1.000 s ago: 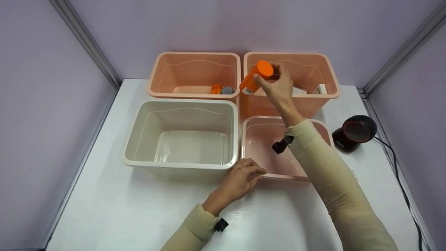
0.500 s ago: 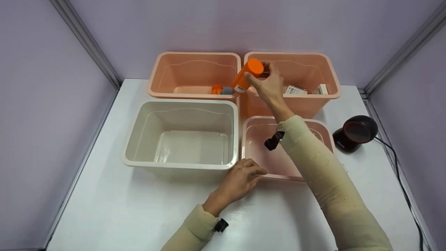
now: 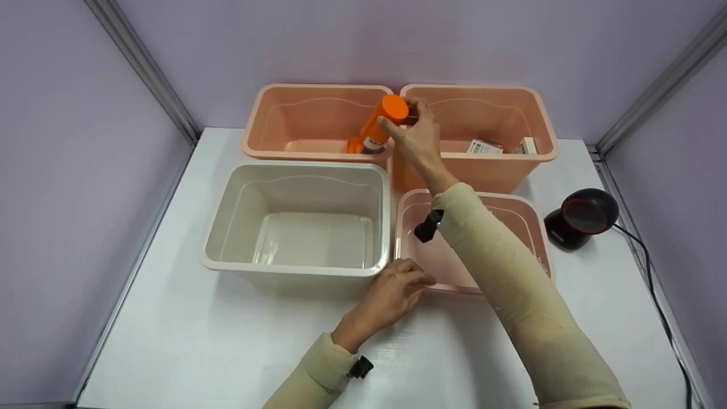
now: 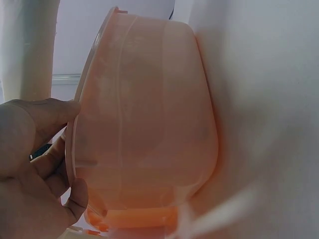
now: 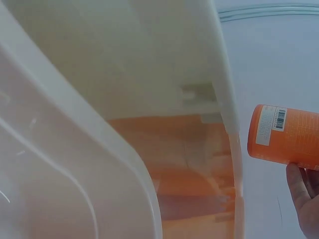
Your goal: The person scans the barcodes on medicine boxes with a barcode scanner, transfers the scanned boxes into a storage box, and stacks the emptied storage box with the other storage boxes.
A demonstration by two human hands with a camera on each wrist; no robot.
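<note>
My right hand point(image 3: 419, 136) holds an orange bottle point(image 3: 383, 120) with an orange cap, tilted, over the right end of the back left bin point(image 3: 318, 154). In the right wrist view a label with a barcode shows on the bottle point(image 5: 286, 134), and my fingers grip it from below. Inside that bin lie an orange item point(image 3: 354, 146) and a grey one, partly covered by the bottle in the head view. My left hand point(image 3: 392, 289) pinches the front left rim of the pink front bin point(image 3: 412, 244); in the left wrist view thumb and fingers sit on the rim.
A white bin point(image 3: 295, 271) stands front left, close beside the pink one. The back right bin point(image 3: 477, 91) contains small white boxes point(image 3: 485, 147). On the right stands a black scanner-like device point(image 3: 582, 216) with a cable point(image 3: 647, 267). Walls enclose the back and sides.
My right hand has carried the orange bottle leftward, from above the back right bin to above the back left bin. My left hand has stayed on the pink bin's rim.
</note>
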